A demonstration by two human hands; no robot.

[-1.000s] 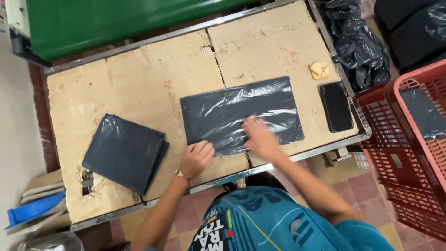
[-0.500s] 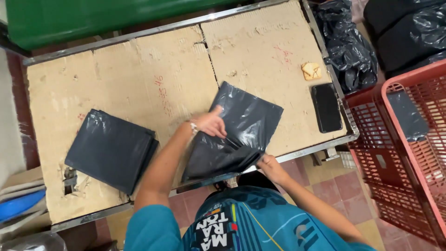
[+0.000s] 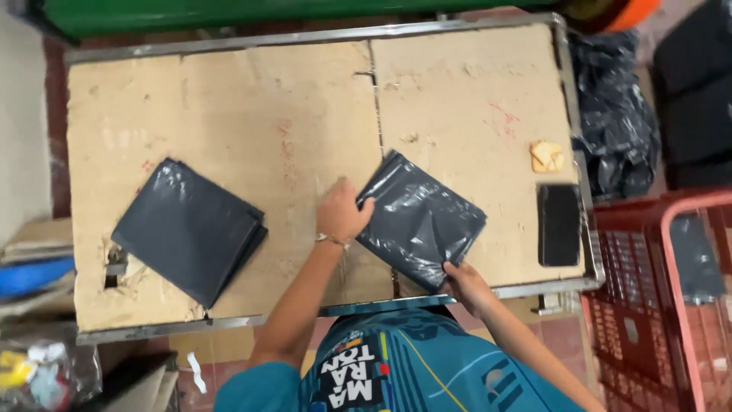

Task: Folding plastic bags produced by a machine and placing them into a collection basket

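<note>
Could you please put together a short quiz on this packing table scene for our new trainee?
1. True or false: the left hand rests on the folded dark plastic bag.
2. Which lies nearest the black phone? A) the stack of dark bags B) the small yellowish sponge C) the green bin
3. Fill in: the right hand grips the bag at the table's ____ edge.

Key: 1 true, at the bag's left edge; 2 B; 3 near, by the metal frame.
</note>
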